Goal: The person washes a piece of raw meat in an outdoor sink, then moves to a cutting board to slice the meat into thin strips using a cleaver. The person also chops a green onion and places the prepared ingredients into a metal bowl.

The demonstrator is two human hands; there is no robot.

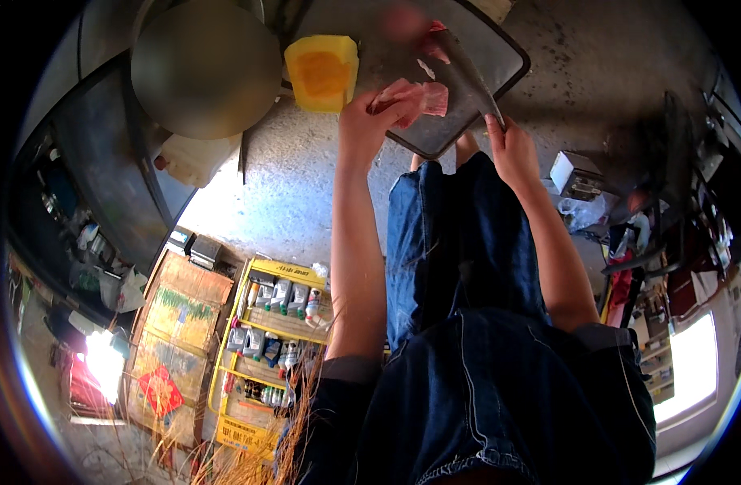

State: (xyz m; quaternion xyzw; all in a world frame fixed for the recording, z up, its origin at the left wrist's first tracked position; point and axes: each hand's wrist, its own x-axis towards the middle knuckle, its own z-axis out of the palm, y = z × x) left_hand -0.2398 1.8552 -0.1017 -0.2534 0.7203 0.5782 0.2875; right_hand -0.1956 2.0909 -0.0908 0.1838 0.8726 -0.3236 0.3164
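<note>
My left hand (372, 121) grips a floppy piece of raw pink meat (423, 99) over the near left part of a dark, black-rimmed table (512, 56). In my right hand (513, 149) is a knife (470, 81), its handle mostly hidden by the fingers. Its wide blade points away from me across the table, right of the meat and apart from it. A smaller red piece of meat (437, 50) lies by the far end of the blade. Between the pieces is a pale scrap (426, 69). Left of my left hand sits a yellow square container (338, 50).
A large round dark surface (205, 69) stands at the upper left. Behind on the left is a yellow rack (294, 271) with several bottles, beside a worn wooden board (185, 299). A metallic box (576, 175) and a plastic bag (585, 212) lie to the right.
</note>
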